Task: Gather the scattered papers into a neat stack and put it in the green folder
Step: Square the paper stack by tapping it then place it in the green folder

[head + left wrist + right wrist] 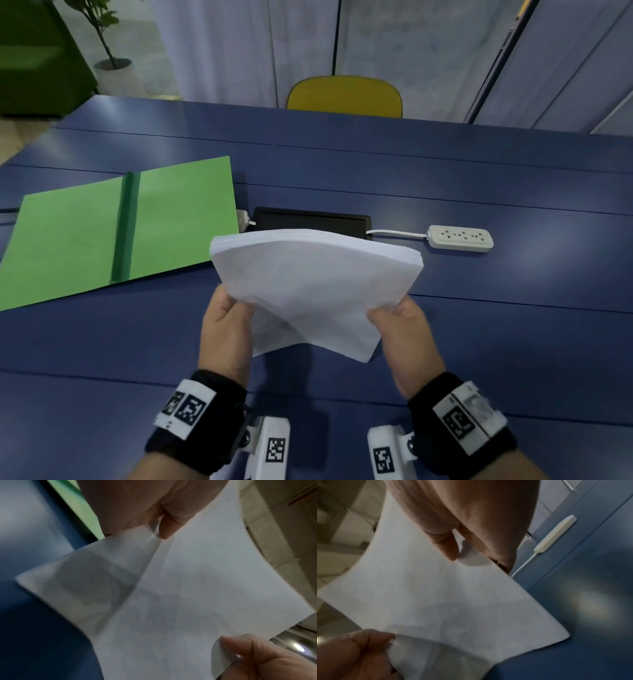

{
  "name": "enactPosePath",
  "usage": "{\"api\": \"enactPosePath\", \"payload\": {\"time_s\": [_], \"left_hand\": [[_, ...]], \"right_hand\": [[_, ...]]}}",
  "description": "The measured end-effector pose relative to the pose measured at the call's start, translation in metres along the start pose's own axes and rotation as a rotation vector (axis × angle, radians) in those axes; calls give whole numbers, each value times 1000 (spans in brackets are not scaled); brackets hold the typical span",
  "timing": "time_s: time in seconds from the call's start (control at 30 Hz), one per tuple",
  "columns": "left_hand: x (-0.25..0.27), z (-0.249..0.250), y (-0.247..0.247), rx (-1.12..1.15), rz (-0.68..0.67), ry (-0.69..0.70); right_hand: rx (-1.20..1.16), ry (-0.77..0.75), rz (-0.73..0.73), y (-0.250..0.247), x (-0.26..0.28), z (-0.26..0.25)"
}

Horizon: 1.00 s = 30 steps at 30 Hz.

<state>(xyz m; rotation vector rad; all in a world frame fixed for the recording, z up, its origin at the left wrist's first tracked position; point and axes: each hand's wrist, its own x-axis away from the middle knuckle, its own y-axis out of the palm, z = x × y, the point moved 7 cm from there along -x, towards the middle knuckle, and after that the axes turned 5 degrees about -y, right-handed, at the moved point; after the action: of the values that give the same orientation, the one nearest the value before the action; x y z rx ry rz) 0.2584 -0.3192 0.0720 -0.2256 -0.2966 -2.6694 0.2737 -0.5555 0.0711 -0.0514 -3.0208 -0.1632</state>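
A: What could go wrong w/ the stack of papers?
B: It's off the bench, bowed, sheets askew at the near end. Left hand and right hand each pinch only a near corner, thumb on top, so loose sheets could slide out or fan more
A: And the green folder?
B: Open flat, left of the stack, apart from it. Uneven edges may snag going in
A: Looks?
B: Plain white, thin, floppy, far edge roughly even
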Motion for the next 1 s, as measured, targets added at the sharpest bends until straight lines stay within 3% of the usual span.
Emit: {"api": "enactPosePath", "payload": {"time_s": [0.07,0.2,0.33,0.5,0.6,0.73,0.8,0.9,1.0], "left_hand": [[5,-7,-2,-10,44,-32],[12,5,-7,10,56,61],[19,-31,-15,-110,116,-34],[18,-32,-16,-277,47,-35],[20,-30,-19,-496,-3,-15],[18,-78,-31,-728,-89,-294],[20,-97,-37,-806,-128,-412],[18,-102,-42,-848,-125,-441],[12,-101,-44,-888,-123,-456]], "right_hand": [[4,16,15,-1,4,9],[-112,-61,-20,-3,11,-3],[28,58,6,-7,15,35],[118,110,-49,-15,20,42],[121,148,-103,-25,28,41],[181,358,-148,-38,42,81],[84,503,-134,-41,52,105],[-122,674,-133,-36,72,130],[-76,673,-162,-35,79,143]]}}
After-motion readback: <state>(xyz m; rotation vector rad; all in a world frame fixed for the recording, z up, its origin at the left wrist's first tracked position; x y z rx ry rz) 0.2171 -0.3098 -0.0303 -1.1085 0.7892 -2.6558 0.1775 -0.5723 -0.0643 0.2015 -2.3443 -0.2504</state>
